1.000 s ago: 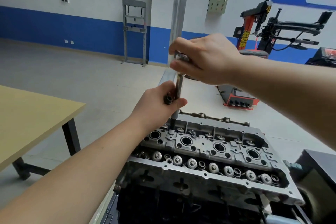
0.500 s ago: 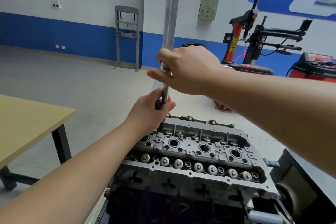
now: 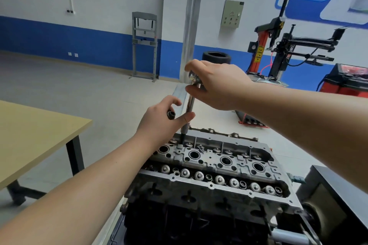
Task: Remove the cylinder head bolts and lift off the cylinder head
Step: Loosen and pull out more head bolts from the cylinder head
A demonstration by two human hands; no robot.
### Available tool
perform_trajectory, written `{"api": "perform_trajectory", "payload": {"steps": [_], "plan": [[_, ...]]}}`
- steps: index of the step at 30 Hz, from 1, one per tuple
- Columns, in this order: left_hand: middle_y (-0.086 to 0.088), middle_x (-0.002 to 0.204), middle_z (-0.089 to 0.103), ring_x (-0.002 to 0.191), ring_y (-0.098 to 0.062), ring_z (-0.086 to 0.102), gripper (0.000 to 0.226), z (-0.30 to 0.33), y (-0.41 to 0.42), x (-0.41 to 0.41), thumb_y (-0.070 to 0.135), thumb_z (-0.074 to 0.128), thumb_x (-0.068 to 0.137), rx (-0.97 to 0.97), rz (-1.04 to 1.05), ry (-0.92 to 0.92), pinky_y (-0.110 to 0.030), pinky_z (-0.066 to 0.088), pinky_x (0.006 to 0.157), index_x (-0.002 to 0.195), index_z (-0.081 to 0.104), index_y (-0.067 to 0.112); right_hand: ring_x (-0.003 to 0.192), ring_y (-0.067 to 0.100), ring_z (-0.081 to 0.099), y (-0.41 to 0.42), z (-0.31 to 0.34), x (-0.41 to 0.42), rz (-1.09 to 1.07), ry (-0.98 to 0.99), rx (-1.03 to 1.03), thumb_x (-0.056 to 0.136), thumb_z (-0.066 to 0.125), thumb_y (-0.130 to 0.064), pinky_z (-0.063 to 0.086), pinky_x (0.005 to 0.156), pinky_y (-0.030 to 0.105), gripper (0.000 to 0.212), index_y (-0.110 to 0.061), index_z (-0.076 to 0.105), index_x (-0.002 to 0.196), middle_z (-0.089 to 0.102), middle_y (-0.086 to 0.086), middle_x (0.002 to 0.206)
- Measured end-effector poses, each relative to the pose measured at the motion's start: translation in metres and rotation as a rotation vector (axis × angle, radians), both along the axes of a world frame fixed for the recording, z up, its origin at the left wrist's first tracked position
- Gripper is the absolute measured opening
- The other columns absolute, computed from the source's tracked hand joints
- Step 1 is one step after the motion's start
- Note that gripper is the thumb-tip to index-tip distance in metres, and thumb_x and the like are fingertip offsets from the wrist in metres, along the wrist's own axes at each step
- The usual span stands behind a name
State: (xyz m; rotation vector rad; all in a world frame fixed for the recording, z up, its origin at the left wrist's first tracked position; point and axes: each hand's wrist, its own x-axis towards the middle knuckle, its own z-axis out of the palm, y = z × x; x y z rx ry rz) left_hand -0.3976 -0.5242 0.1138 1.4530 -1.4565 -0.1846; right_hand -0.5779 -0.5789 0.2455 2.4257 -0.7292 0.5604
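Observation:
The grey aluminium cylinder head [image 3: 215, 163] sits on the dark engine block [image 3: 199, 223], with valve springs and spark plug wells showing. A long steel extension bar [image 3: 189, 109] stands nearly upright, its lower tip in a bolt recess at the head's far left corner. My right hand [image 3: 217, 83] grips the tool's top end. My left hand [image 3: 165, 121] holds a small black socket [image 3: 171, 115] in its curled fingers, and its thumb presses against the bar's lower shaft.
A wooden table [image 3: 35, 133] stands at the left. A red tool tray [image 3: 251, 120] lies on the white bench beyond the engine. A dark box [image 3: 342, 191] is at the right. A tyre changer [image 3: 278, 49] and a press frame [image 3: 144, 45] stand by the far wall.
The camera view has lowered and shifted. My left hand has opened away from the bar, now only its thumb touching it. My right hand still holds the top.

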Motion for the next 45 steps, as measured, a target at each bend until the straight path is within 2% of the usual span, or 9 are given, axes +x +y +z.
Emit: {"api": "perform_trajectory", "payload": {"steps": [6,12,17,25,32,34,38,42,45], "plan": [[0.004,0.084,0.067,0.074,-0.008,0.062,0.041,0.004,0.01,0.01,0.079,0.066,0.081,-0.009,0.011,0.13,-0.027,0.052,0.061,0.095,0.065,0.041,0.082,0.024,0.059,0.001,-0.002,0.006,-0.027,-0.077,0.025,0.101,0.046,-0.061,0.031,0.055,0.029,0.041,-0.03,0.045,0.128,0.065,-0.007,0.114],[0.009,0.077,0.064,0.061,-0.001,0.058,0.035,0.011,0.008,0.0,0.072,0.07,0.084,0.034,-0.101,0.118,-0.024,0.048,0.058,0.1,0.07,0.041,0.098,0.026,0.065,0.01,0.003,0.001,-0.033,-0.087,0.082,0.1,0.051,-0.059,0.044,0.066,0.034,0.05,-0.029,0.042,0.139,0.063,-0.004,0.131],[0.013,0.089,0.068,0.078,-0.005,0.065,0.035,0.013,-0.002,-0.011,0.067,0.071,0.084,0.085,-0.131,0.1,-0.015,0.045,0.057,0.108,0.072,0.041,0.104,0.033,0.064,0.024,0.011,-0.015,-0.002,-0.056,0.099,0.099,0.056,-0.038,0.057,0.079,0.045,0.049,-0.024,0.042,0.143,0.06,0.003,0.134],[0.026,0.078,0.072,0.074,0.009,0.066,0.014,0.009,-0.007,-0.016,0.064,0.064,0.089,0.062,-0.129,0.1,-0.023,0.047,0.062,0.088,0.068,0.051,0.07,0.035,0.059,0.03,0.011,-0.015,-0.072,0.018,-0.038,0.102,0.055,-0.017,0.047,0.056,0.04,0.017,-0.009,0.051,0.116,0.059,0.009,0.1],[0.037,0.084,0.067,0.081,0.016,0.061,0.02,0.015,-0.002,-0.017,0.074,0.057,0.083,0.074,-0.101,0.019,-0.024,0.048,0.064,0.081,0.064,0.055,0.071,0.034,0.059,0.039,0.018,-0.011,-0.081,0.07,-0.079,0.101,0.052,-0.015,0.052,0.06,0.041,0.022,-0.014,0.052,0.123,0.059,0.006,0.106],[0.027,0.081,0.069,0.08,0.007,0.065,0.017,0.018,-0.002,-0.016,0.073,0.058,0.084,0.086,-0.101,0.003,-0.023,0.048,0.065,0.078,0.063,0.057,0.076,0.037,0.061,0.041,0.03,-0.013,-0.064,-0.018,-0.085,0.099,0.053,-0.013,0.054,0.063,0.046,0.024,-0.011,0.054,0.123,0.061,0.009,0.109],[0.018,0.095,0.067,0.091,-0.007,0.065,0.027,0.02,0.001,-0.016,0.062,0.064,0.093,0.091,-0.064,-0.007,-0.023,0.048,0.066,0.109,0.07,0.041,0.071,0.038,0.058,0.035,0.058,-0.027,-0.007,-0.174,-0.158,0.097,0.053,-0.006,0.051,0.058,0.044,0.016,-0.006,0.055,0.112,0.056,0.011,0.098],[0.008,0.079,0.063,0.072,-0.014,0.063,0.029,0.03,0.025,-0.028,0.049,0.064,0.099,-0.294,0.129,-0.019,-0.03,0.049,0.058,0.11,0.068,0.022,0.081,0.042,0.063,0.029,0.051,-0.064,-0.089,-0.093,-0.166,0.101,0.053,-0.01,0.056,0.066,0.049,0.026,-0.004,0.06,0.125,0.063,0.017,0.111],[0.005,0.068,0.057,0.059,-0.018,0.057,0.024,0.048,0.046,-0.055,0.033,0.066,0.103,-0.693,0.014,-0.235,-0.037,0.048,0.053,0.09,0.067,0.013,0.089,0.042,0.064,0.027,0.03,-0.101,-0.179,-0.062,-0.06,0.103,0.055,-0.016,0.057,0.072,0.05,0.029,-0.008,0.06,0.13,0.064,0.015,0.117]]}}
